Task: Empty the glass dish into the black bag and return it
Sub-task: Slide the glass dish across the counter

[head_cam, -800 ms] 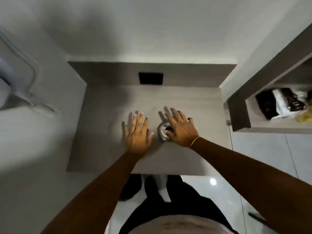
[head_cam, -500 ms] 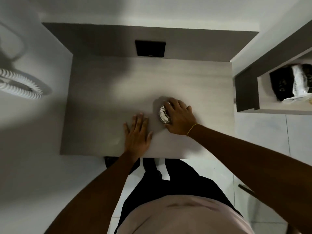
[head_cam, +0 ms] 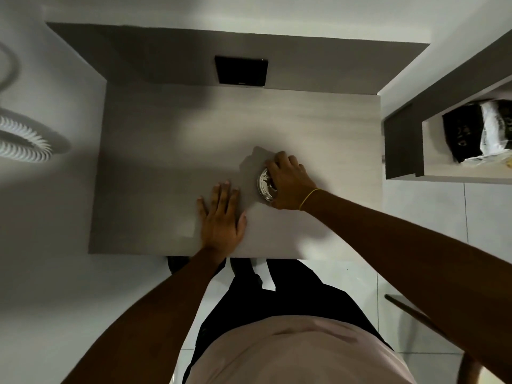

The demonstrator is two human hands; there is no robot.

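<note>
Dish: small round glass dish (head_cam: pixel 264 185) on pale grey wooden table (head_cam: pixel 171 151)
Right hand (head_cam: pixel 288 181): fingers curled over dish rim
Left hand (head_cam: pixel 221 217): flat on table, fingers spread

Glass dish (head_cam: pixel 264 187) glossy, reflective; desk top (head_cam: pixel 171 151) matt pale woodgrain; floor tiles (head_cam: pixel 424 212) glossy.

The glass dish (head_cam: pixel 264 184) sits on the table (head_cam: pixel 171 151) under the right hand (head_cam: pixel 289 182), just right of the left hand (head_cam: pixel 221 217). The shelf (head_cam: pixel 443 176) lies well right of both.
</note>
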